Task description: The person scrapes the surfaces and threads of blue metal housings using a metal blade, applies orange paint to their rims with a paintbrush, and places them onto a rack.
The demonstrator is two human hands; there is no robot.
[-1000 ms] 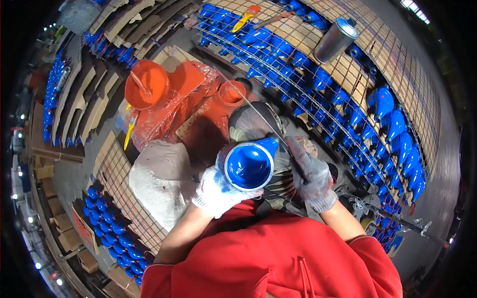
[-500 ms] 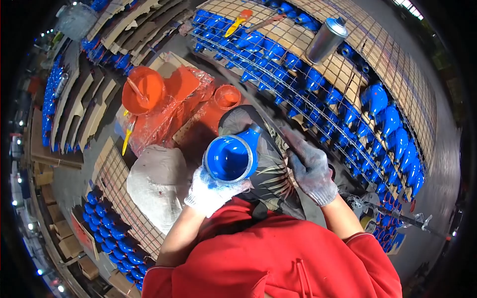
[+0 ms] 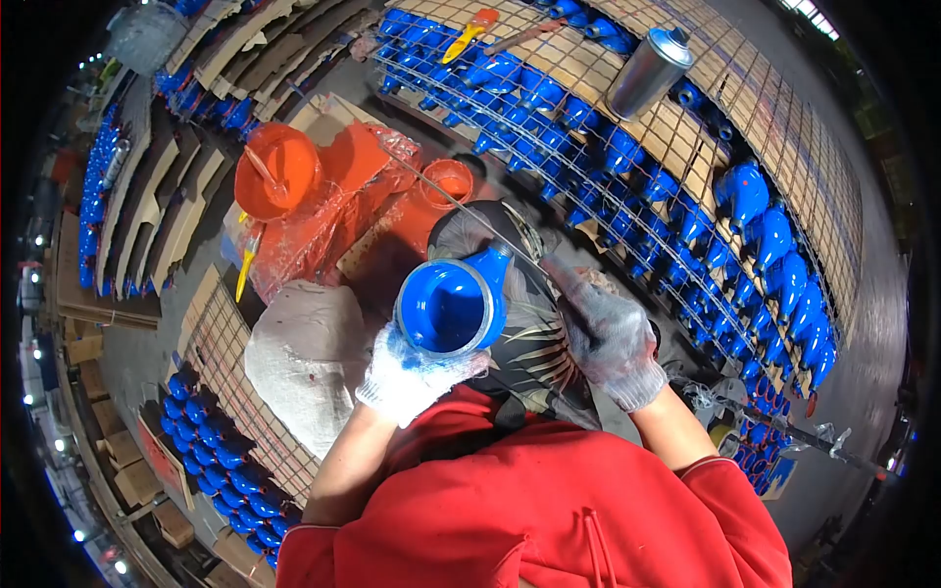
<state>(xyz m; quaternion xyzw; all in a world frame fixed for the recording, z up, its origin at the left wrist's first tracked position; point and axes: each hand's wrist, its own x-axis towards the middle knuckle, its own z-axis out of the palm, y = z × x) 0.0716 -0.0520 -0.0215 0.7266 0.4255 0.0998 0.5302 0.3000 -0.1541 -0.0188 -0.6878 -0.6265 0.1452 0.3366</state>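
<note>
My left hand, in a white glove stained blue, is closed around the underside of a glossy blue funnel-shaped piece. Its wide round opening faces the camera and its narrow neck points up and to the right. My right hand, in a grey paint-stained glove, is closed on a long thin rod. The rod runs up and left past the neck, over a small tub of orange-red paint. Just how the fingers sit on the rod is hard to make out.
A larger orange-red tub stands left of the small one, near a yellow-handled brush. A wire rack at the upper right carries a spray can, another brush and several blue pieces. White cloth lies left of my left hand.
The blue piece and my left hand have moved left and slightly up. The rod, blurred or hidden half a second ago, shows clearly again, slanting to the upper left.
</note>
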